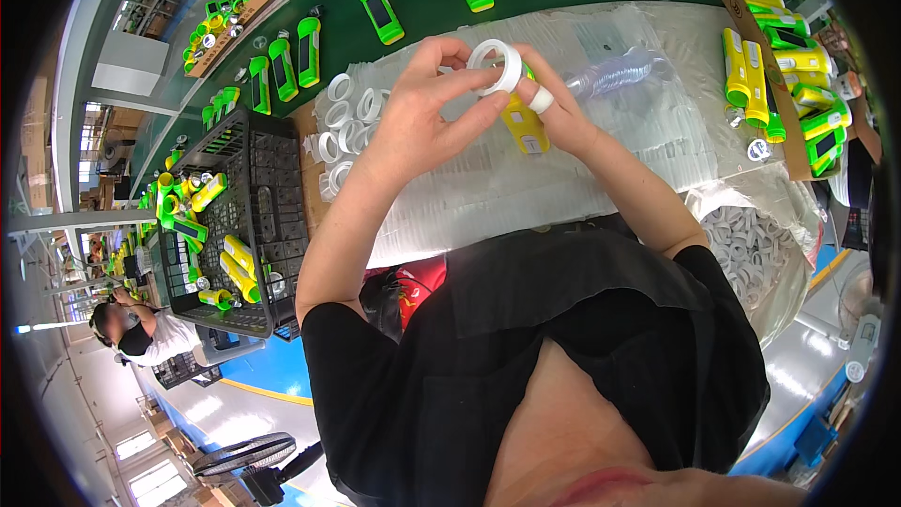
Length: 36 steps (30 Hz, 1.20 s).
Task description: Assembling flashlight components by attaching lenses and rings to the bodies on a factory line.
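Note:
My left hand point(422, 117) pinches a white plastic ring point(497, 66) with thumb and fingers, holding it against the top end of a yellow flashlight body point(524, 124). My right hand point(561, 113) grips that yellow body from the right side, a white cover on one fingertip. Both hands are raised over a stack of clear plastic bags point(526, 178) on the workbench. More white rings point(343, 127) lie in a pile just left of my left hand.
A black crate point(246, 225) with yellow and green flashlights stands at the left. Green flashlights point(379, 9) ride on the green conveyor behind. A cardboard box point(784, 66) of finished flashlights sits at the right, a bag of white rings point(751, 244) below it. Another person point(141, 329) works far left.

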### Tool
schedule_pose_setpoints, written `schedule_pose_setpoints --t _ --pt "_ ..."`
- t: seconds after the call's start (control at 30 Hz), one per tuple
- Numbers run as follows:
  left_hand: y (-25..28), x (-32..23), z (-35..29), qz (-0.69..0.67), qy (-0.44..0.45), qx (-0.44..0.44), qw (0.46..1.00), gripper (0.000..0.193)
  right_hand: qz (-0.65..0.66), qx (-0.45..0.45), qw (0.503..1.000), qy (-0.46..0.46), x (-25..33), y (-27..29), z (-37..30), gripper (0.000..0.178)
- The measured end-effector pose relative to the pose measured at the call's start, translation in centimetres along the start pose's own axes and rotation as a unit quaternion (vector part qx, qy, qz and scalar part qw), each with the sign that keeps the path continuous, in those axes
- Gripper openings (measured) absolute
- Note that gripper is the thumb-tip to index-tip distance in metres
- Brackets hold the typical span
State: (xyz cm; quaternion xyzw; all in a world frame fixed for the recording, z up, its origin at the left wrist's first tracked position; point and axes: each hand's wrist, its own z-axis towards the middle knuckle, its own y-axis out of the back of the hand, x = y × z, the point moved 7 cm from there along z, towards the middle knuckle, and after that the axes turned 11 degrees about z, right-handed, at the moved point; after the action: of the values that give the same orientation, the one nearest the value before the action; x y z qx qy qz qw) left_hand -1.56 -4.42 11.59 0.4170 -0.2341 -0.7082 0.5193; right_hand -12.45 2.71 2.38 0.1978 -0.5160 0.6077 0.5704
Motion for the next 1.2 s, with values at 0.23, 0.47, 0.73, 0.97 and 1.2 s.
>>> schedule_pose_setpoints --t 0.23,0.47,0.73,0.97,1.2 --pt "-1.5 -1.1 0.9 -0.007 -0.006 0.029 1.000 0.039 -0.370 0.120 0.914 0.117 7.2 2.5 0.7 0.045" --pt "-5.6 -0.8 1.6 -0.105 0.070 0.028 0.992 0.039 -0.535 0.327 0.778 -0.036 11.0 -1.3 4.0 0.038" --pt "-5.9 -0.5 1.6 -0.096 0.050 -0.004 0.994 0.039 -0.644 0.258 0.704 -0.152 9.2 -1.0 3.9 0.039" --pt "-6.0 -0.3 2.0 -0.120 0.045 -0.037 0.991 0.038 -0.607 0.259 0.746 -0.085 8.9 0.8 4.6 0.048" --pt "-6.1 -0.5 2.2 -0.097 0.047 -0.036 0.994 0.037 -0.704 0.124 0.680 -0.164 9.6 0.4 4.9 0.060"
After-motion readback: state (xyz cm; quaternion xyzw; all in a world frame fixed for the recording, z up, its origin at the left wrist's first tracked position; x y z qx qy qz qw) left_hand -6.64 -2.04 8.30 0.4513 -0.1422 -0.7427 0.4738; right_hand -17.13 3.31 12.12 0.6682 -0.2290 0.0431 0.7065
